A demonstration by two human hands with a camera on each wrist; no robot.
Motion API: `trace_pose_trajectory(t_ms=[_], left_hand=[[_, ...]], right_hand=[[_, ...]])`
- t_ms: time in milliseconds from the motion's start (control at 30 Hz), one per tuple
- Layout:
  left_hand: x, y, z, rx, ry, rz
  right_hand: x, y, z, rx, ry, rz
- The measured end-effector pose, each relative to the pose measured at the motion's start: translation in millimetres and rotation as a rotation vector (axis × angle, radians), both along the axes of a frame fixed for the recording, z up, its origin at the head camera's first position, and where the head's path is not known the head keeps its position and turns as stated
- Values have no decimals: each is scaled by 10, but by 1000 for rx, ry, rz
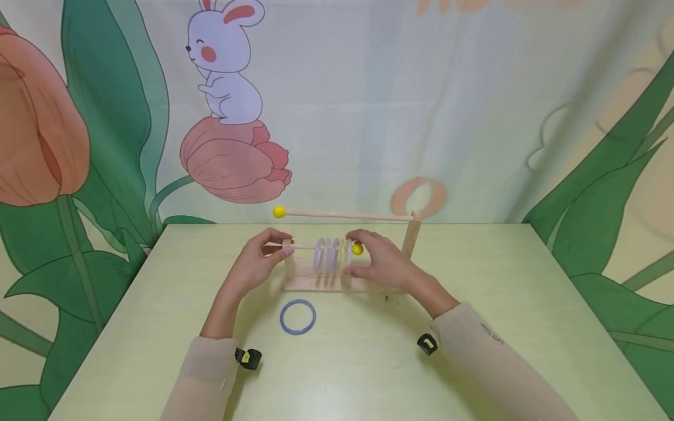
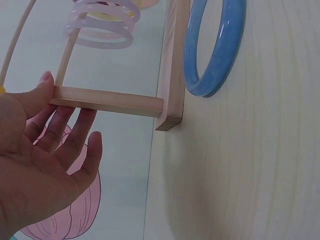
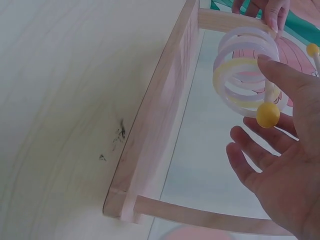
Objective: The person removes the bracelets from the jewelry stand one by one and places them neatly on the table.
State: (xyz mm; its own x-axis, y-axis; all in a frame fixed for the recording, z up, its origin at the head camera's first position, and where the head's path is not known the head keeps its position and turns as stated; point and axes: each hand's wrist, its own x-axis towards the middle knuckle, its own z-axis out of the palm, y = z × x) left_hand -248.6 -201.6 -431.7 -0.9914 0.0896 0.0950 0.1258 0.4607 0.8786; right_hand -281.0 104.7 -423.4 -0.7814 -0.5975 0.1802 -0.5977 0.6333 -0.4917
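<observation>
A wooden stand has a post at each end and two rods tipped with yellow balls. My left hand grips the top of the left post between thumb and fingers. Several pale purple, whitish and yellow rings hang on the lower rod, which leaves that post. My right hand holds the whitish ring nearest the lower yellow ball, thumb and fingers at opposite sides of it. A blue ring lies on the table in front of the stand.
The upper rod reaches left from the tall right post, with its yellow ball at the free end. Small dark marks show on the table by the stand. A printed curtain hangs behind.
</observation>
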Motion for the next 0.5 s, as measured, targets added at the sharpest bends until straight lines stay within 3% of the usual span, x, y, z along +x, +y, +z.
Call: trace_pose_trajectory(t_ms=[500], left_hand=[[15, -10, 6, 11, 5, -18]], right_hand=[[59, 88, 42, -51, -35, 3]])
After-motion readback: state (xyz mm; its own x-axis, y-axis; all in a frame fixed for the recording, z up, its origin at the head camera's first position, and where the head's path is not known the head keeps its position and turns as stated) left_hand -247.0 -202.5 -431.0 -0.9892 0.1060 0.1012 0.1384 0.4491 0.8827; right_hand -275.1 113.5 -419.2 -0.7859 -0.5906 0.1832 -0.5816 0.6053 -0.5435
